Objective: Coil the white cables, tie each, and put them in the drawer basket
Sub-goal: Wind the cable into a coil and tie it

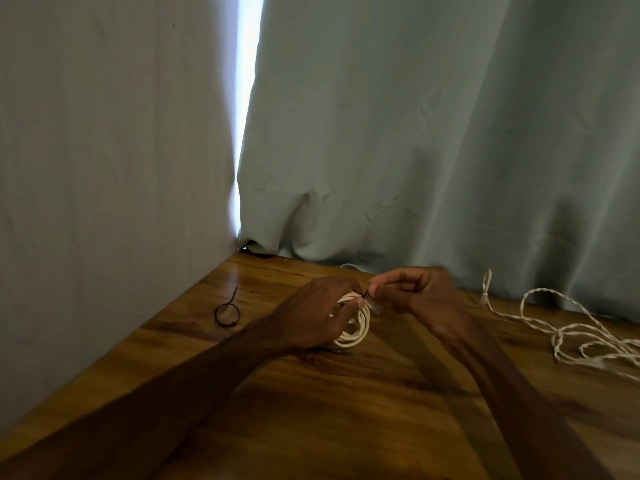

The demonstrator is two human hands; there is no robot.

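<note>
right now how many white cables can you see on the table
2. One is the coil held by the left hand, mid-table; the other, a loose cable, lies right, near the curtain. More may be hidden behind it.

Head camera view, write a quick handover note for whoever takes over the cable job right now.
Left hand grips the coil.
Right hand pinches what looks like a dark tie at its top.
Done: one cable coiled.
Left: finish tying it, then coil and tie the loose cable at right; a black loop lies at left. Basket not in view.
</note>
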